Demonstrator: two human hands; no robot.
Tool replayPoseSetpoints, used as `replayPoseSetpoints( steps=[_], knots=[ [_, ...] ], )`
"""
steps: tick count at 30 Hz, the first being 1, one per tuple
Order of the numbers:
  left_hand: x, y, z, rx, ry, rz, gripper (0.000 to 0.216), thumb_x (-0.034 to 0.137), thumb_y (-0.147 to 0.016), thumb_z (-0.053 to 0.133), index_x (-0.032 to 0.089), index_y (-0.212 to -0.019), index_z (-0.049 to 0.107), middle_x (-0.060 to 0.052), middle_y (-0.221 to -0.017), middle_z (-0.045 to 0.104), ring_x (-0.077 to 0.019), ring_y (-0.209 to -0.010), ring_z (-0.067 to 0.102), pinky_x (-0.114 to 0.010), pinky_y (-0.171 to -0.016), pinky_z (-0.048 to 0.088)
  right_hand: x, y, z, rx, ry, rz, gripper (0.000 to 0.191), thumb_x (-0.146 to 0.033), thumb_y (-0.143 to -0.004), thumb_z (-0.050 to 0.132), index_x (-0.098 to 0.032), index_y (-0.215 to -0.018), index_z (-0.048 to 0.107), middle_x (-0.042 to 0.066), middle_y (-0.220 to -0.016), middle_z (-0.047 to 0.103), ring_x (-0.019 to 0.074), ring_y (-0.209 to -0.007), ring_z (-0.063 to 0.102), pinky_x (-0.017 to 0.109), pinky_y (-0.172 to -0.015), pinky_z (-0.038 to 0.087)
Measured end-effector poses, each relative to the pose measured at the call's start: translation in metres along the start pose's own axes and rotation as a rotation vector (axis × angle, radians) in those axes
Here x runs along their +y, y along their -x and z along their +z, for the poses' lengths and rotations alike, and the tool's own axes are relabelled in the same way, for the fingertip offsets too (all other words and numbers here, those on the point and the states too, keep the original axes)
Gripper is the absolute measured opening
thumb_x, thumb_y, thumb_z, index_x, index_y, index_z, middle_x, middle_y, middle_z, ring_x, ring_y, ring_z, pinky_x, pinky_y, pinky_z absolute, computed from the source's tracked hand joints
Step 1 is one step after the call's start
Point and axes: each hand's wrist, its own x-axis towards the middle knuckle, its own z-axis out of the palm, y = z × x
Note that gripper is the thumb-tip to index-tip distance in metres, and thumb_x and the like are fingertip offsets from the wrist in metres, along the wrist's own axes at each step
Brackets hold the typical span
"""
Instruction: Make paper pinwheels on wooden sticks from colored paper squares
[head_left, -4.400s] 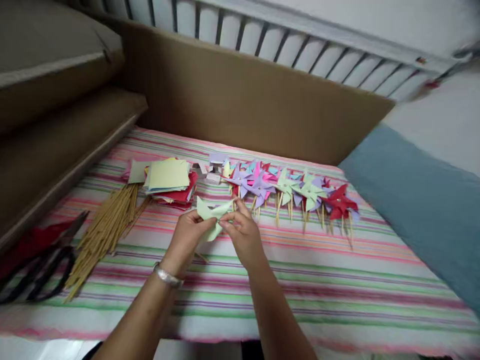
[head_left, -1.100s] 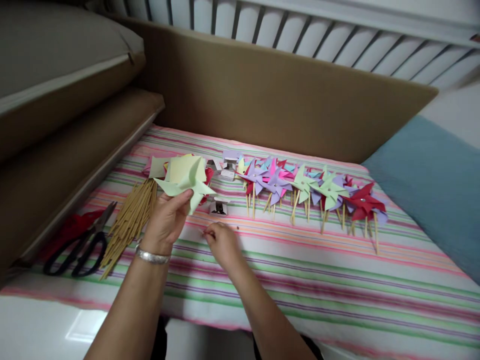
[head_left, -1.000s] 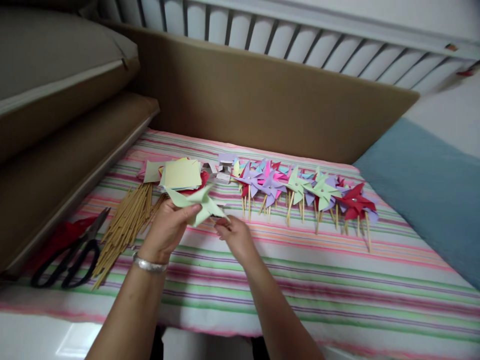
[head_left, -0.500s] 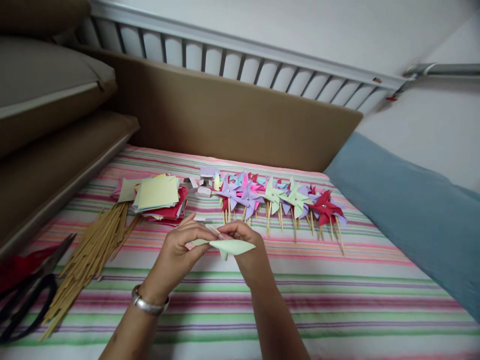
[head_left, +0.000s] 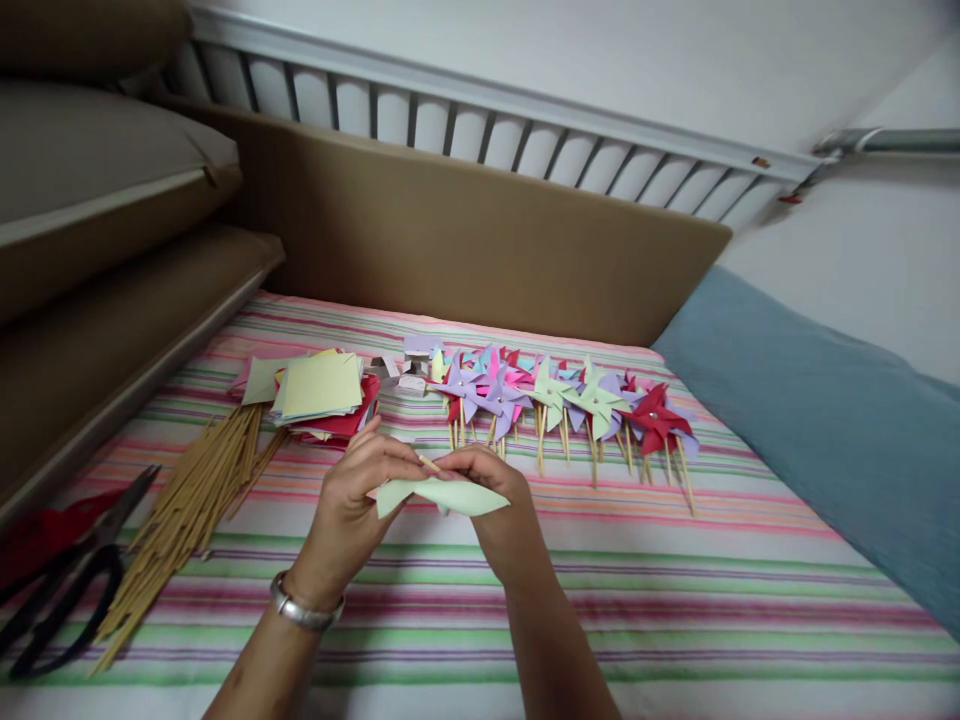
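Observation:
A pale green paper pinwheel (head_left: 457,494) is held between my two hands, its folded blades seen nearly edge-on. My left hand (head_left: 356,495) grips it from the left with bent fingers. From the other side, my right hand (head_left: 495,492) has its fingers closed at the middle of the pinwheel. The tip of a thin wooden stick (head_left: 428,463) pokes up between the fingertips; most of the stick is hidden. Beyond my hands, finished pinwheels (head_left: 551,393) in purple, green, red and pink lie in a row on their sticks.
Wooden sticks (head_left: 184,520) lie in a bundle at the left, beside black-handled scissors (head_left: 97,555) and something red. A stack of coloured paper (head_left: 319,388) and small open boxes (head_left: 411,372) are farther back. A brown board (head_left: 465,230) stands behind the striped cloth (head_left: 637,620).
The pinwheel has turned slightly between my hands, so its left blade shows more broadly. Both hands stay close together in nearly the same place. The view has shifted a little.

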Motion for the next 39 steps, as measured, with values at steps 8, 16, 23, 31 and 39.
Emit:
replayPoseSetpoints(
  steps=[8, 16, 23, 31, 39],
  knots=[
    [-0.0003, 0.0002, 0.0003, 0.006, 0.016, -0.006, 0.009, 0.018, -0.077, 0.063, 0.024, -0.082, 0.067, -0.001, -0.082, 0.069, -0.0162, -0.081, 0.063, -0.045, -0.101, 0.033, -0.0017, -0.0001, -0.0010, -0.012, 0.033, -0.039, 0.009, -0.022, -0.078, 0.064, -0.023, -0.082, 0.071, 0.002, -0.080, 0.060, 0.0158, -0.074, 0.058, 0.027, -0.063, 0.045],
    [0.0007, 0.0000, 0.0013, 0.005, 0.048, -0.002, 0.012, 0.015, -0.077, 0.062, 0.024, -0.083, 0.067, -0.001, -0.084, 0.070, -0.0162, -0.081, 0.064, -0.045, -0.100, 0.035, -0.0032, 0.0003, -0.0005, -0.013, 0.038, -0.065, 0.011, -0.018, -0.078, 0.063, -0.024, -0.080, 0.072, 0.001, -0.077, 0.060, 0.0145, -0.071, 0.058, 0.025, -0.061, 0.045],
    [-0.0019, 0.0008, 0.0025, -0.005, 0.059, -0.004, 0.014, 0.014, -0.076, 0.063, 0.025, -0.084, 0.067, -0.001, -0.087, 0.071, -0.0160, -0.083, 0.065, -0.043, -0.100, 0.036, 0.0014, -0.0006, -0.0017, -0.008, 0.012, -0.041, 0.012, -0.019, -0.079, 0.061, -0.024, -0.082, 0.071, 0.001, -0.080, 0.062, 0.0150, -0.072, 0.059, 0.027, -0.064, 0.046],
    [-0.0002, 0.0005, 0.0010, 0.003, 0.077, -0.040, 0.010, 0.017, -0.076, 0.064, 0.025, -0.082, 0.068, -0.001, -0.085, 0.072, -0.0163, -0.082, 0.066, -0.045, -0.101, 0.035, -0.0011, 0.0000, -0.0010, -0.002, 0.036, -0.042, 0.011, -0.019, -0.079, 0.060, -0.023, -0.081, 0.071, 0.002, -0.080, 0.061, 0.0148, -0.071, 0.058, 0.026, -0.063, 0.046],
    [0.0015, 0.0006, 0.0008, -0.017, 0.093, -0.071, 0.010, 0.017, -0.078, 0.062, 0.024, -0.082, 0.067, -0.002, -0.085, 0.072, -0.0167, -0.083, 0.065, -0.049, -0.103, 0.032, -0.0076, 0.0004, 0.0012, 0.025, 0.073, -0.084, 0.011, -0.018, -0.077, 0.061, -0.022, -0.076, 0.071, 0.002, -0.076, 0.061, 0.0157, -0.070, 0.057, 0.027, -0.063, 0.045]
  ],
)
